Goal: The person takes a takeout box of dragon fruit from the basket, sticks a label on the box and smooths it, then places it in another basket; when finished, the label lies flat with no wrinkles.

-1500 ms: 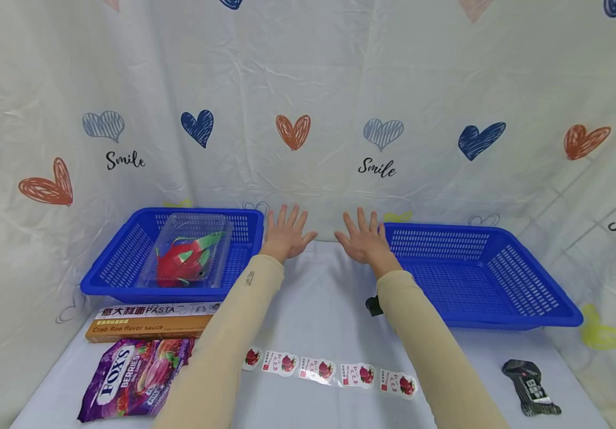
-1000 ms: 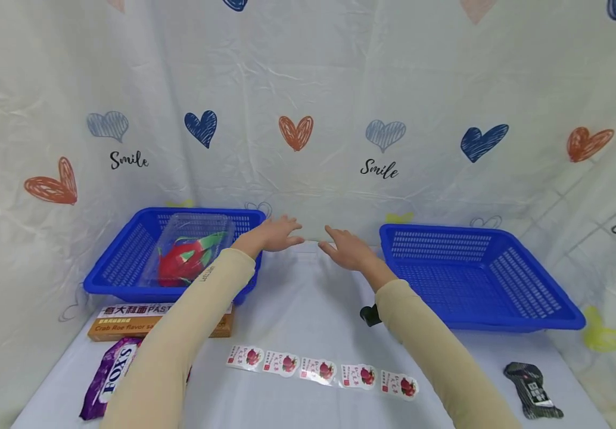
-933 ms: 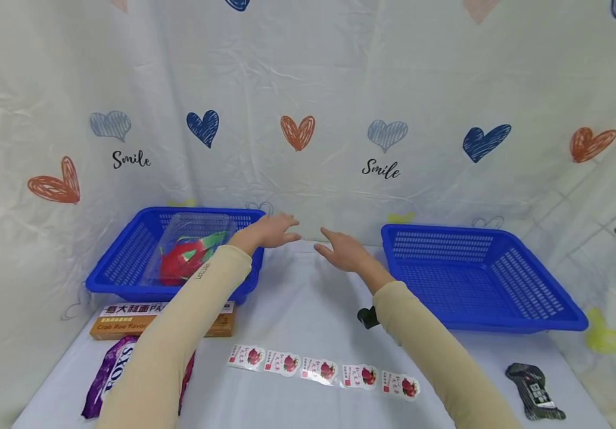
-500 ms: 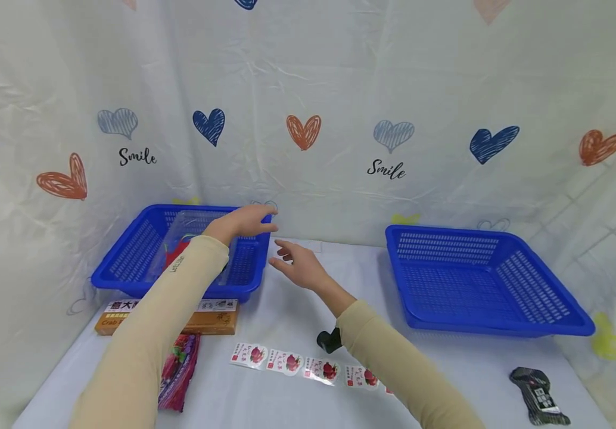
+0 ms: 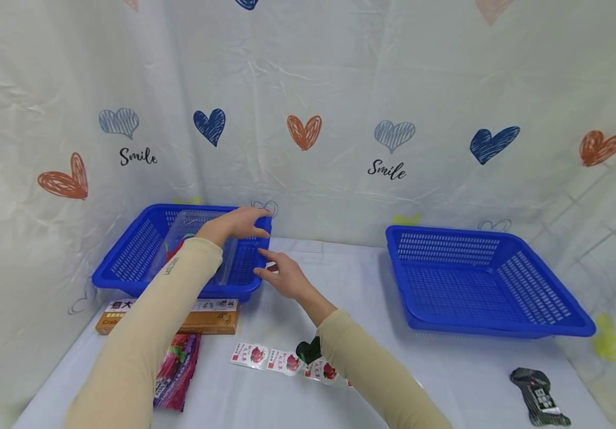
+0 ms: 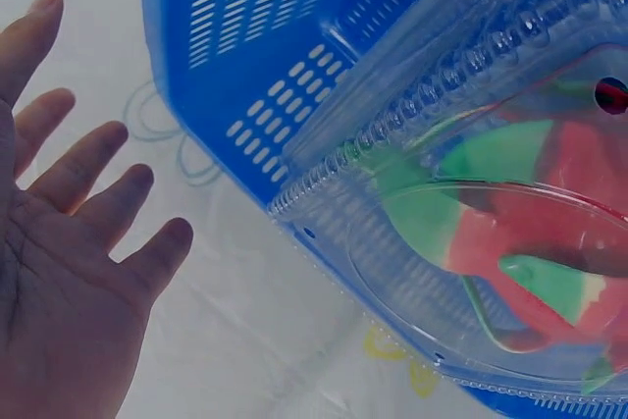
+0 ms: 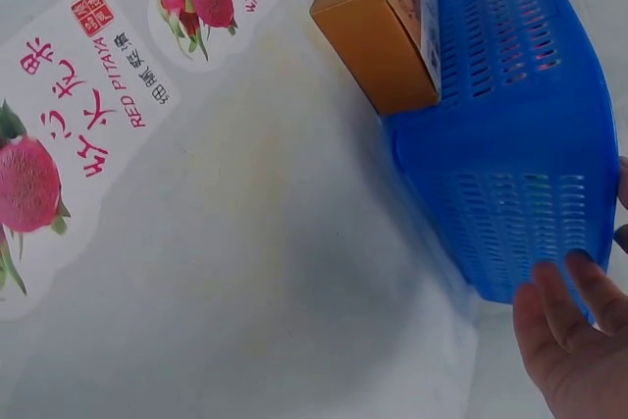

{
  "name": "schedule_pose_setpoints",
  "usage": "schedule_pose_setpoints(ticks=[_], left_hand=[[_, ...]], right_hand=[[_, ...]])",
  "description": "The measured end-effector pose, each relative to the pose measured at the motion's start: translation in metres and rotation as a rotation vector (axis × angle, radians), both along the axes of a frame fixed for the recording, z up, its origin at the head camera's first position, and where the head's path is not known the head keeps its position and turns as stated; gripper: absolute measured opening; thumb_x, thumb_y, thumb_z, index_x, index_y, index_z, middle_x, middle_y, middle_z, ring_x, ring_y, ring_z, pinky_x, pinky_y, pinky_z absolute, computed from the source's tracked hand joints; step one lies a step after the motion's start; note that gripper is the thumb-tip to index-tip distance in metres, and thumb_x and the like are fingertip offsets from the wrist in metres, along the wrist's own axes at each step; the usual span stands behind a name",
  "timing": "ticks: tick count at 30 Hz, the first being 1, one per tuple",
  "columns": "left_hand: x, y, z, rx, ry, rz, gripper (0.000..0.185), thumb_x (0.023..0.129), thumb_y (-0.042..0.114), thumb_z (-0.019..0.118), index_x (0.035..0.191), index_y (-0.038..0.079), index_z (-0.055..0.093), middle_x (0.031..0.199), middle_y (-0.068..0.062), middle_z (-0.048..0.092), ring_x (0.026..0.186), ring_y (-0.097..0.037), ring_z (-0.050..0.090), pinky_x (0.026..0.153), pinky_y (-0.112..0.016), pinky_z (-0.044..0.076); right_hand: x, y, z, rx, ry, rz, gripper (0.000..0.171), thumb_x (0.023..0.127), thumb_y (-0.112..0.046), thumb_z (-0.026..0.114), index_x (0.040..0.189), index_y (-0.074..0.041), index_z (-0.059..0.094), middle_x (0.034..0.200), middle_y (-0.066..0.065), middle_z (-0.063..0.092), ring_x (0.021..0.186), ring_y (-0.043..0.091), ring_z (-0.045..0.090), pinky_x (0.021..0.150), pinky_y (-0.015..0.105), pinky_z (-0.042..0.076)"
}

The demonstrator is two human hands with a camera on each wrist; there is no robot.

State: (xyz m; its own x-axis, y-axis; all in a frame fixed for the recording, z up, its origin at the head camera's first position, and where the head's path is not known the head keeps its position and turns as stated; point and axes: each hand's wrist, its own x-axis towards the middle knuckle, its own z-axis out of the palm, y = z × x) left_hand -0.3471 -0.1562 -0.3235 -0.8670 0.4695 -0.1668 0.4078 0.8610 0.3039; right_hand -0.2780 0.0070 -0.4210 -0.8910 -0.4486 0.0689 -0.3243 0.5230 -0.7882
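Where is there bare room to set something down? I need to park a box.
Bare cloth lies between the two baskets, and the right basket holds nothing. It is crowded at front left: pasta box, candy bag, sticker strip.

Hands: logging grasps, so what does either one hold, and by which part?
Nothing is held. The left hand and right hand are open beside the blue basket.

Bare counter (image 5: 351,286) lies open between two blue baskets (image 5: 126,262); a sticker strip (image 5: 276,359) and pasta box (image 5: 201,316) crowd the front-left edge.
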Motion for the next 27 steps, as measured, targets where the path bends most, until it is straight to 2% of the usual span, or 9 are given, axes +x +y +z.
schedule_pose_setpoints(ticks=[4,11,16,20,23,27], left_hand=[[-0.001,-0.004,-0.001,0.019,-0.007,0.003,0.061,0.096,0.025,0.063,0.149,0.005,0.039,0.151,-0.019,0.038,0.141,-0.038,0.031,0.112,-0.055,0.026],[-0.001,-0.019,0.001,0.024,-0.011,0.034,0.062,0.097,0.027,0.062,0.149,0.004,0.038,0.151,-0.021,0.037,0.140,-0.041,0.032,0.110,-0.058,0.028],[0.001,-0.043,0.006,0.054,-0.026,0.059,0.063,0.098,0.027,0.061,0.150,0.002,0.036,0.151,-0.022,0.036,0.139,-0.042,0.032,0.110,-0.058,0.028],[0.003,-0.064,0.010,0.078,-0.043,0.111,0.063,0.097,0.027,0.061,0.150,0.004,0.035,0.151,-0.023,0.036,0.138,-0.044,0.031,0.108,-0.061,0.028],[0.005,-0.080,0.010,0.092,-0.046,0.139,0.063,0.096,0.026,0.062,0.150,0.006,0.037,0.151,-0.023,0.036,0.138,-0.046,0.031,0.108,-0.062,0.027],[0.007,-0.101,0.007,0.110,-0.027,0.146,0.062,0.094,0.023,0.066,0.147,0.002,0.041,0.149,-0.028,0.036,0.136,-0.049,0.031,0.107,-0.064,0.028]], right_hand=[[0.001,-0.001,-0.003,-0.034,-0.078,-0.026,0.054,0.099,-0.036,0.058,0.148,-0.020,0.044,0.146,0.007,0.048,0.120,0.025,0.056,0.092,0.038,0.051],[0.002,-0.004,-0.006,-0.083,-0.127,-0.056,0.054,0.098,-0.038,0.058,0.148,-0.023,0.044,0.147,0.005,0.046,0.122,0.026,0.054,0.094,0.040,0.050],[0.004,-0.004,-0.006,-0.086,-0.161,-0.080,0.054,0.098,-0.039,0.059,0.148,-0.026,0.044,0.147,0.005,0.045,0.122,0.026,0.054,0.095,0.043,0.050],[0.004,-0.002,-0.006,-0.074,-0.159,-0.084,0.054,0.098,-0.039,0.059,0.148,-0.027,0.044,0.148,0.005,0.045,0.123,0.026,0.054,0.095,0.043,0.049],[0.004,-0.002,-0.006,-0.074,-0.155,-0.081,0.054,0.098,-0.038,0.059,0.149,-0.027,0.044,0.148,0.006,0.044,0.122,0.026,0.054,0.094,0.042,0.050],[0.003,-0.002,-0.005,-0.077,-0.147,-0.081,0.054,0.098,-0.037,0.059,0.148,-0.026,0.044,0.147,0.007,0.046,0.120,0.025,0.055,0.093,0.041,0.050]])
